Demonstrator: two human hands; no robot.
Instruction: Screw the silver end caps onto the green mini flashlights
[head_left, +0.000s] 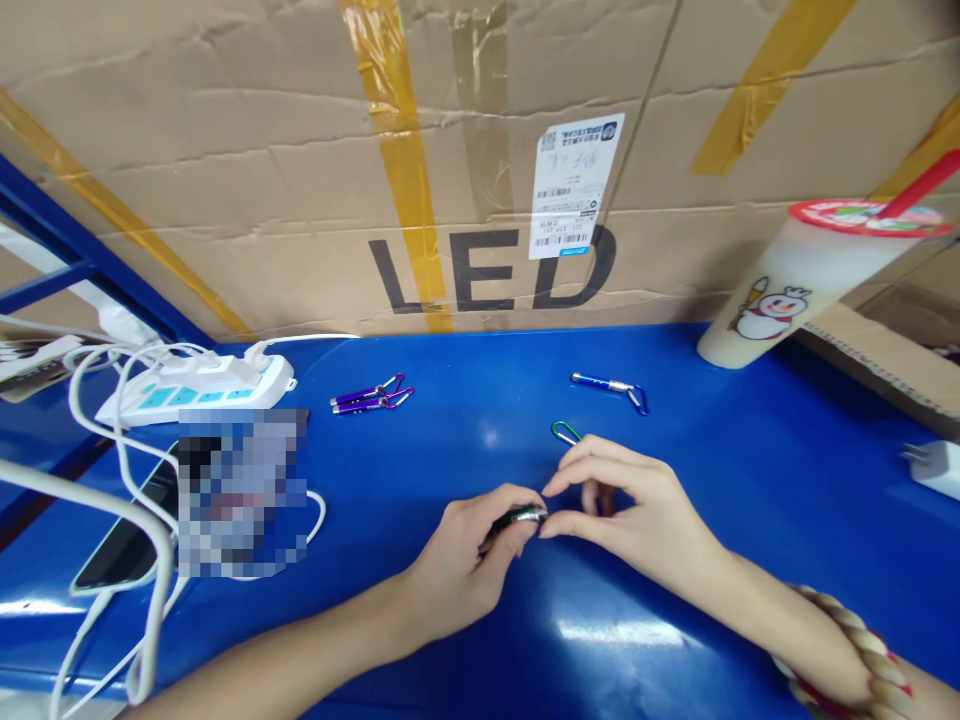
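Note:
My left hand (480, 550) is closed around a small dark green keychain flashlight (517, 515), its silver end pointing right; much of its body is hidden by the fingers. Close to that silver end is my right hand (622, 500), thumb and index finger apart, with the other fingers curled. Just behind the right hand shows a green carabiner clip (566, 432); what it joins is hidden. Farther back lies a blue keychain flashlight (600, 383) with a blue clip. To the left, two purple keychain flashlights (360, 400) rest side by side with their clips.
A large cardboard box (300, 200) marked LED walls off the back of the blue table (465, 420). At left are a power strip (217, 390), tangled white cables (150, 520) and a phone (127, 530). A drink cup (810, 290) and a white plug adapter (934, 468) are at right.

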